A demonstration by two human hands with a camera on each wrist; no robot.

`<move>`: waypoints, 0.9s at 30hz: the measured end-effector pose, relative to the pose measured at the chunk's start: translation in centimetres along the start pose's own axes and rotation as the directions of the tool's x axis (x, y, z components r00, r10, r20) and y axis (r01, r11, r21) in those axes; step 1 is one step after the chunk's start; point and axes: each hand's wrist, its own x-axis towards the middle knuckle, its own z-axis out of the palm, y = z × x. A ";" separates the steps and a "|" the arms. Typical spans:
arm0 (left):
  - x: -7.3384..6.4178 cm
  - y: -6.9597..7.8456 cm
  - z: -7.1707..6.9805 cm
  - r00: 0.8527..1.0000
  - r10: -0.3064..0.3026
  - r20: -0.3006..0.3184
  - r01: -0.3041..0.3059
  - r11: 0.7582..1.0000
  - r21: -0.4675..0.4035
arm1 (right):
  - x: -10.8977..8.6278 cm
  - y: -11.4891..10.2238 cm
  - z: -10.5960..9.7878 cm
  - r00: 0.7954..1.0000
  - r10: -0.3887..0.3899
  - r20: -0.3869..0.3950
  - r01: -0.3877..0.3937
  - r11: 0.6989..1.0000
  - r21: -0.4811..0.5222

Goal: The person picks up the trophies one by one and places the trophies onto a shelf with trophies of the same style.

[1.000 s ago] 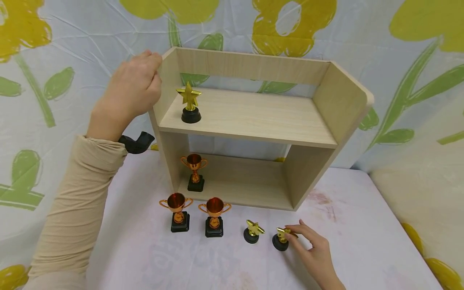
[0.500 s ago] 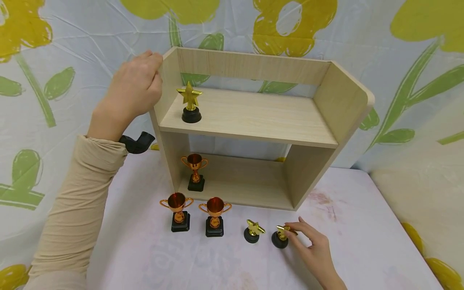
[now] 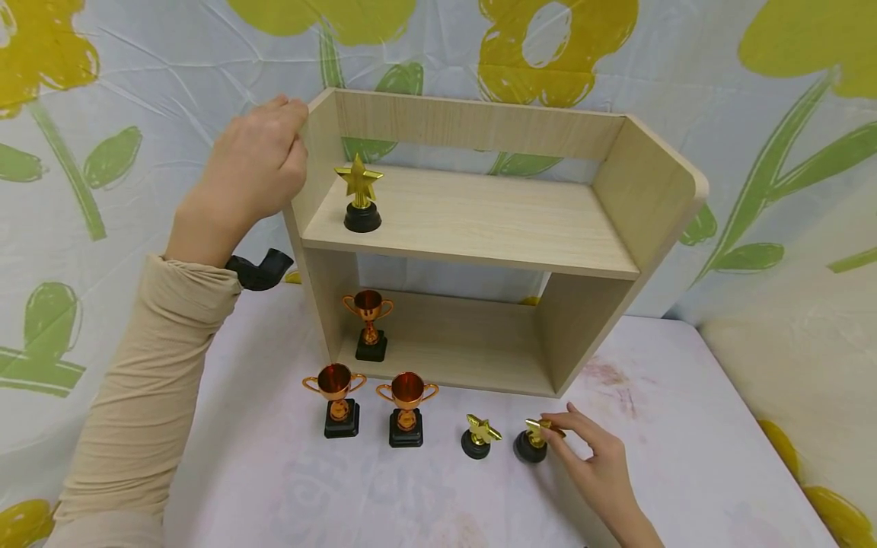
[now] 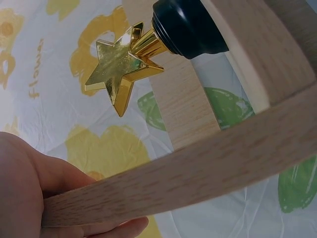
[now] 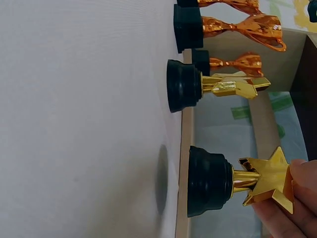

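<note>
My left hand (image 3: 250, 160) grips the top edge of the left side panel of a wooden shelf (image 3: 473, 221). In the left wrist view, thumb and fingers lie on either side of that panel (image 4: 183, 183). With my right hand (image 3: 603, 464) I pinch the gold star of a star trophy (image 5: 210, 181) by its points. Its black base hangs just off the table, apart from its shadow in the right wrist view. To its left, another star trophy (image 3: 476, 441) stands on the table. A third star trophy (image 3: 361, 217) is upright on the upper shelf, at the left end.
Two bronze cup trophies (image 3: 406, 430) (image 3: 341, 418) stand on the table before the shelf. Another bronze cup (image 3: 371, 346) is on the lower shelf at its left end. A flowered cloth (image 3: 438, 46) hangs behind, and a pale cloth covers the table (image 3: 342, 502).
The star trophy in my right hand has risen slightly off the table, with the hand moving a little up. My left hand keeps its grip on the shelf.
</note>
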 end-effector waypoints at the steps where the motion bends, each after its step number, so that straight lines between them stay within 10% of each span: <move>1: 0.0 0.0 0.0 1.000 0.001 -0.001 -0.001 1.000 0.000 | 0.1 0.0 0.0 1.000 -0.003 0.000 0.003 1.000 0.001; 27: -0.1 0.1 -0.1 1.000 -0.004 0.004 0.004 1.000 -0.009 | 1.5 -0.5 -0.5 1.000 0.000 -0.002 0.000 0.998 -0.060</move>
